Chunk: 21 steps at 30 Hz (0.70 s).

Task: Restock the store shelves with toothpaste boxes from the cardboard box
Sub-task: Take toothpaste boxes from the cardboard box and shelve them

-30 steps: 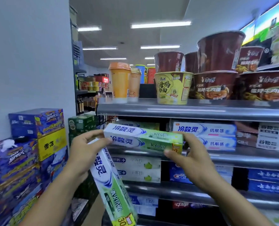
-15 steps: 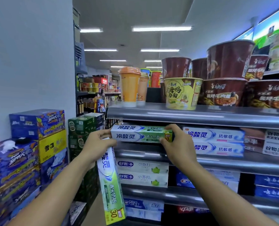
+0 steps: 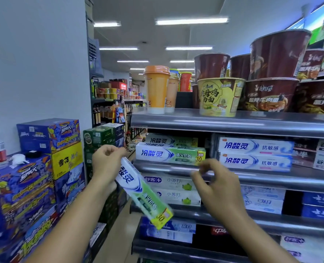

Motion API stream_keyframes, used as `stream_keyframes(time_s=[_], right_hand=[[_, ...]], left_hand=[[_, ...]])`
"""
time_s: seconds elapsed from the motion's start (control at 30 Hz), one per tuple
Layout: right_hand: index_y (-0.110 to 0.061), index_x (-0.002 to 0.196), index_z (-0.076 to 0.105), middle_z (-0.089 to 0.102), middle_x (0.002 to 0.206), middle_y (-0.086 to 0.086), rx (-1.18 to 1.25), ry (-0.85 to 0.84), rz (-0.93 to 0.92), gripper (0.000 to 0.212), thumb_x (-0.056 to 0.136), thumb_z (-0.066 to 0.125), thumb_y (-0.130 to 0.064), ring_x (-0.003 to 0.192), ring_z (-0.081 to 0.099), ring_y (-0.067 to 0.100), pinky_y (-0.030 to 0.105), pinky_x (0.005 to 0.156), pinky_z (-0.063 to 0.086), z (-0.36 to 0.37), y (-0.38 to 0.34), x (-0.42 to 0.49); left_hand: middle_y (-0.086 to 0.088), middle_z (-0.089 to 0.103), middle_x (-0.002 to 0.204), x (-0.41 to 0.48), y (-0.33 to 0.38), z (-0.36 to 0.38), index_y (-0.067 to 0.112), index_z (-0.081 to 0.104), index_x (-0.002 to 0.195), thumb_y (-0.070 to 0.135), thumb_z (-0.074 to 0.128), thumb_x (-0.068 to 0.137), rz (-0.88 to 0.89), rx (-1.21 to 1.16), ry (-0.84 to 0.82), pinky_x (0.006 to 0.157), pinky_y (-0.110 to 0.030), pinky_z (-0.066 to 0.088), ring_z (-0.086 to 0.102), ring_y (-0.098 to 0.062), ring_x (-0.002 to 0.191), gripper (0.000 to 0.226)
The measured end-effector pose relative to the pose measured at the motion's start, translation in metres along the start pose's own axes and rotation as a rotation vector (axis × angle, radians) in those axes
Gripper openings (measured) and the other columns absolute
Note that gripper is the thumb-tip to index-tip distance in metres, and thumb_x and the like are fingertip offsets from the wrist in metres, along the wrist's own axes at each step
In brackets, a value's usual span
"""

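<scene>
A white-and-green toothpaste box [image 3: 169, 154] lies lengthwise at the front of the second shelf [image 3: 252, 174], with another like it behind. My right hand [image 3: 217, 184] hovers just below and in front of that box, fingers loosely curled, holding nothing. My left hand [image 3: 106, 164] grips the top end of a second white-and-green toothpaste box [image 3: 144, 196], which slants down to the right in front of the lower shelves. The cardboard box is out of view.
White-and-blue toothpaste boxes [image 3: 255, 154] fill the shelf to the right. Noodle bowls [image 3: 221, 96] and drink cups [image 3: 156, 90] stand on the top shelf. Stacked blue drink cartons [image 3: 34, 177] and green cartons [image 3: 102, 136] crowd the left, with an aisle between.
My right hand has let go of the box on the second shelf and drawn back down. My left hand has tilted its box so the lower end swings right.
</scene>
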State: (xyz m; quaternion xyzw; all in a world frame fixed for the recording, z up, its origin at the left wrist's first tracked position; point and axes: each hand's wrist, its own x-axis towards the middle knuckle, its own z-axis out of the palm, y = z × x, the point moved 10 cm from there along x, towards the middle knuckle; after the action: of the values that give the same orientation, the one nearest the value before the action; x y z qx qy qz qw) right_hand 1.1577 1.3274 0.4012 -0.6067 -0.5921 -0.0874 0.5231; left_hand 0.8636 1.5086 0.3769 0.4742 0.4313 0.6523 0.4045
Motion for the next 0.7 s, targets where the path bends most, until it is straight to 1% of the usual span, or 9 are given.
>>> stream_keyframes(time_s=[0.03, 0.1, 0.17, 0.27, 0.3, 0.43, 0.5, 0.6, 0.7], right_hand=[[-0.042, 0.094, 0.059, 0.067, 0.092, -0.02, 0.076, -0.08, 0.047, 0.032, 0.08, 0.062, -0.07, 0.066, 0.06, 0.003, 0.021, 0.058, 0.044, 0.008, 0.005, -0.013], [-0.048, 0.104, 0.058, 0.062, 0.103, -0.024, 0.251, -0.305, 0.192, 0.055, 0.064, 0.069, -0.084, 0.07, 0.063, 0.003, 0.017, 0.058, 0.048, 0.033, 0.013, -0.038], [-0.048, 0.113, 0.057, 0.061, 0.108, -0.019, 0.393, -0.429, 0.304, 0.07, 0.055, 0.08, -0.081, 0.077, 0.068, 0.004, 0.022, 0.064, 0.056, 0.051, 0.019, -0.053], [-0.035, 0.106, 0.066, 0.067, 0.099, -0.007, 0.536, -0.233, 0.339, 0.05, 0.066, 0.093, -0.047, 0.076, 0.072, 0.023, 0.044, 0.068, 0.062, 0.045, 0.025, -0.044], [-0.033, 0.104, 0.068, 0.069, 0.095, -0.005, 0.557, -0.136, 0.339, 0.045, 0.067, 0.093, -0.038, 0.074, 0.072, 0.026, 0.045, 0.066, 0.062, 0.036, 0.027, -0.039], [-0.036, 0.102, 0.068, 0.073, 0.094, -0.017, 0.564, 0.109, 0.277, 0.048, 0.062, 0.094, -0.036, 0.067, 0.069, 0.01, 0.018, 0.06, 0.055, -0.001, 0.03, -0.019], [-0.036, 0.104, 0.067, 0.072, 0.094, -0.022, 0.565, 0.166, 0.25, 0.05, 0.062, 0.093, -0.038, 0.067, 0.068, 0.006, 0.014, 0.061, 0.054, -0.012, 0.03, -0.007], [-0.036, 0.105, 0.066, 0.072, 0.086, -0.021, 0.51, 0.212, 0.191, 0.043, 0.07, 0.091, -0.032, 0.068, 0.066, 0.003, 0.013, 0.061, 0.053, -0.019, 0.028, 0.011], [-0.041, 0.103, 0.064, 0.07, 0.084, -0.025, 0.45, 0.228, 0.164, 0.038, 0.076, 0.088, -0.03, 0.074, 0.066, -0.001, 0.01, 0.063, 0.052, -0.022, 0.027, 0.028]], left_hand=[[-0.001, 0.052, 0.062, -0.002, -0.002, -0.004, 0.014, 0.05, 0.071, 0.011, 0.075, 0.077, -0.022, -0.078, 0.038, 0.051, -0.034, 0.044, 0.053, -0.021, 0.054, 0.026], [0.0, 0.043, 0.056, -0.007, -0.006, -0.007, 0.014, 0.047, 0.076, 0.012, 0.074, 0.077, -0.049, -0.204, 0.103, 0.048, -0.033, 0.042, 0.048, -0.021, 0.049, 0.028], [0.001, 0.043, 0.055, -0.012, -0.008, -0.007, 0.015, 0.049, 0.081, 0.014, 0.075, 0.077, -0.058, -0.281, 0.161, 0.044, -0.03, 0.04, 0.048, -0.019, 0.047, 0.026], [-0.005, 0.047, 0.066, -0.018, -0.009, 0.007, 0.015, 0.051, 0.085, 0.022, 0.076, 0.08, -0.064, -0.36, 0.159, 0.053, -0.035, 0.043, 0.051, -0.023, 0.061, 0.027], [-0.007, 0.049, 0.07, -0.02, -0.008, 0.012, 0.015, 0.052, 0.085, 0.027, 0.078, 0.081, -0.063, -0.377, 0.142, 0.057, -0.038, 0.044, 0.052, -0.024, 0.065, 0.029], [0.004, 0.069, 0.071, -0.026, 0.003, 0.023, 0.017, 0.067, 0.079, 0.038, 0.075, 0.089, 0.037, -0.389, 0.063, 0.051, -0.024, 0.051, 0.067, -0.012, 0.065, 0.024], [0.007, 0.078, 0.083, -0.029, 0.012, 0.03, 0.026, 0.079, 0.084, 0.027, 0.069, 0.094, 0.101, -0.368, -0.014, 0.054, -0.016, 0.053, 0.072, -0.006, 0.073, 0.014], [0.006, 0.08, 0.1, -0.028, 0.016, 0.04, 0.03, 0.079, 0.109, 0.009, 0.068, 0.092, 0.152, -0.362, -0.094, 0.067, -0.017, 0.059, 0.076, -0.007, 0.088, 0.029], [0.009, 0.079, 0.105, -0.018, 0.019, 0.045, 0.027, 0.072, 0.126, 0.005, 0.074, 0.09, 0.218, -0.27, -0.114, 0.079, -0.021, 0.059, 0.075, -0.009, 0.098, 0.042]])
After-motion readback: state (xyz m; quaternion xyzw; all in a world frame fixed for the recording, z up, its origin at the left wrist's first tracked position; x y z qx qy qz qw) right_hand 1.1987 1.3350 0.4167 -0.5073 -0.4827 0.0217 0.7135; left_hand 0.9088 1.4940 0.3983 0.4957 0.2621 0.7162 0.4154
